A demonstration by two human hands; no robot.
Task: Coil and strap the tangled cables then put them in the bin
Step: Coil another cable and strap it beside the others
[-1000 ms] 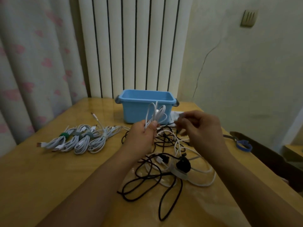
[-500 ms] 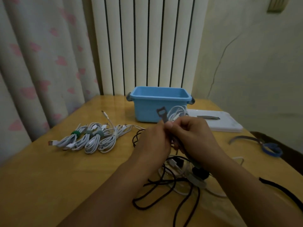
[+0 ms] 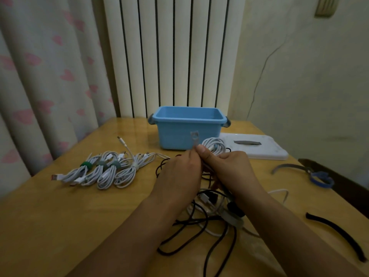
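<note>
A room in a home, most likely. Pale curtain (image 3: 46,80) with pink hearts hanging down the left of the frame. Tall white radiator (image 3: 171,52) standing at the top middle, against a plain cream wall (image 3: 311,80) with a thin crack running down it. Small switch plate (image 3: 325,6) up in the top right corner. Shiny yellow wooden table (image 3: 60,220) filling the bottom half.
</note>
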